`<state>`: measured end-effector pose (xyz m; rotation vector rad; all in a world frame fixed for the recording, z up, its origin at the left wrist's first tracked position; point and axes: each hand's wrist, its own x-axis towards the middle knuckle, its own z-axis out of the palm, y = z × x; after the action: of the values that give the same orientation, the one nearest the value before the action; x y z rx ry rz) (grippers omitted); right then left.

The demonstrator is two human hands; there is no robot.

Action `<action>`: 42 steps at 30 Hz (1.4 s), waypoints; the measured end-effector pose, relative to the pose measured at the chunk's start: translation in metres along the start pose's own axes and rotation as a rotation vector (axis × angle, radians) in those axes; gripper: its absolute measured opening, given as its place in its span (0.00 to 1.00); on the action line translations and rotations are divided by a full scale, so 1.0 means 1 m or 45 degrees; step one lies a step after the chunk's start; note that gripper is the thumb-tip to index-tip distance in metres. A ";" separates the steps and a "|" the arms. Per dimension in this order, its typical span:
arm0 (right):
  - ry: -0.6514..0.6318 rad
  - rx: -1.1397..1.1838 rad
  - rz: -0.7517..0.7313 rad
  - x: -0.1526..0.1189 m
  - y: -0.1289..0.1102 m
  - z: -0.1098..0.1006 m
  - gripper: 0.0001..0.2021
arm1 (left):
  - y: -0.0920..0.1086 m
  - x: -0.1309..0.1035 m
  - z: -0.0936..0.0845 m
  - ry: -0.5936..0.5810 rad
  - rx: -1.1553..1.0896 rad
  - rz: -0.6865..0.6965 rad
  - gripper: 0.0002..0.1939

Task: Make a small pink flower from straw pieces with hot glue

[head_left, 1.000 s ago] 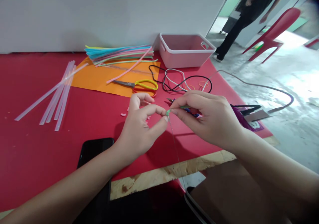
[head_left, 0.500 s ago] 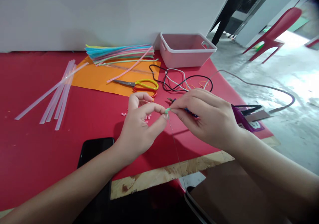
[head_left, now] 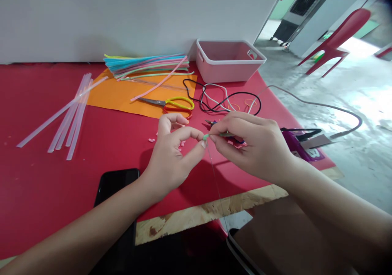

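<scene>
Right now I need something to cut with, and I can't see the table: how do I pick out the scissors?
Find the orange sheet on the red table, left of the white bin. The scissors lie on its near right corner, blades pointing left. Their looped yellow handles set them apart from the straight straws behind and the tangled cables alongside.

The two hands meet in the middle, above the table. The left hand is at 9 o'clock from the right hand, fingertips touching a small straw piece between them. A thin thread hangs from it toward 6 o'clock. The scissors lie on a paper sheet at 12 o'clock from the left hand. The straw bundle lies behind the scissors. The tub sits at 1 o'clock, by the wall. The long tubes lie at 10 o'clock. The phone lies at 7 o'clock, under the left arm.
</scene>
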<state>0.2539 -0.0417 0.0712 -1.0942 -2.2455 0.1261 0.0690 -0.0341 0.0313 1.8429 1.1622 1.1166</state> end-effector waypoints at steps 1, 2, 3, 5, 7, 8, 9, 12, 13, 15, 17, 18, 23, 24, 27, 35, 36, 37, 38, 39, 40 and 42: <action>-0.003 -0.007 0.006 0.000 0.000 0.000 0.05 | 0.000 0.000 0.000 0.003 0.016 0.012 0.03; -0.008 -0.013 0.012 0.001 0.001 -0.001 0.05 | 0.000 0.000 0.000 0.005 0.029 0.021 0.03; -0.013 -0.017 0.017 0.001 0.001 -0.002 0.05 | 0.000 0.001 0.000 0.002 0.036 0.027 0.03; -0.021 -0.019 0.029 0.003 0.001 -0.003 0.04 | 0.000 0.001 0.000 -0.002 0.037 0.036 0.03; -0.029 -0.012 0.051 0.004 0.001 -0.003 0.04 | 0.000 0.001 0.000 -0.010 0.028 0.033 0.03; -0.029 -0.007 0.068 0.004 0.001 -0.003 0.04 | 0.000 0.002 0.000 -0.014 0.015 0.028 0.03; -0.029 0.000 0.087 0.004 0.000 -0.003 0.04 | 0.000 0.002 0.000 -0.017 -0.002 0.020 0.03; -0.001 0.030 0.121 0.005 -0.002 -0.001 0.04 | -0.001 0.002 0.000 0.000 -0.061 -0.018 0.03; 0.012 0.039 0.114 0.005 -0.002 0.000 0.04 | -0.001 0.002 0.000 0.015 -0.076 -0.031 0.03; 0.025 0.052 0.072 0.004 -0.003 0.001 0.04 | -0.002 0.002 0.001 0.043 -0.100 -0.050 0.03; 0.029 0.039 0.023 0.003 -0.004 0.002 0.05 | -0.002 0.001 0.001 0.055 -0.128 -0.048 0.03; 0.028 0.021 0.003 0.003 -0.004 0.002 0.05 | -0.003 0.001 0.002 0.054 -0.135 -0.042 0.03; 0.003 -0.105 -0.078 0.000 -0.006 0.000 0.06 | -0.004 0.000 0.001 0.040 -0.088 -0.021 0.03; -0.011 -0.129 -0.089 -0.001 -0.006 -0.001 0.06 | -0.003 0.000 0.001 0.044 -0.069 -0.015 0.03; -0.042 -0.180 -0.094 -0.002 -0.008 -0.001 0.06 | -0.003 0.000 0.001 0.072 -0.003 0.017 0.03; -0.018 -0.195 -0.076 -0.002 -0.009 -0.002 0.05 | -0.005 0.000 0.001 0.111 -0.009 0.015 0.04; -0.016 -0.202 -0.053 -0.002 -0.009 -0.001 0.05 | -0.005 0.000 0.001 0.105 -0.005 0.008 0.04; -0.019 -0.209 -0.024 -0.001 -0.010 -0.001 0.06 | -0.005 0.000 0.001 0.097 0.000 0.002 0.04; -0.027 -0.215 0.009 -0.001 -0.011 -0.001 0.06 | -0.005 0.000 0.001 0.090 0.007 0.000 0.04; -0.040 -0.217 0.043 -0.001 -0.011 -0.001 0.06 | -0.005 0.000 0.000 0.086 0.017 0.000 0.04; -0.056 -0.214 0.078 -0.001 -0.012 -0.001 0.06 | -0.004 -0.001 0.000 0.084 0.027 -0.002 0.04; -0.100 -0.197 0.135 0.000 -0.013 0.000 0.06 | -0.003 -0.001 0.000 0.079 0.043 -0.026 0.05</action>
<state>0.2455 -0.0501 0.0760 -1.3113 -2.2976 0.0401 0.0679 -0.0341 0.0279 1.8297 1.2397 1.1560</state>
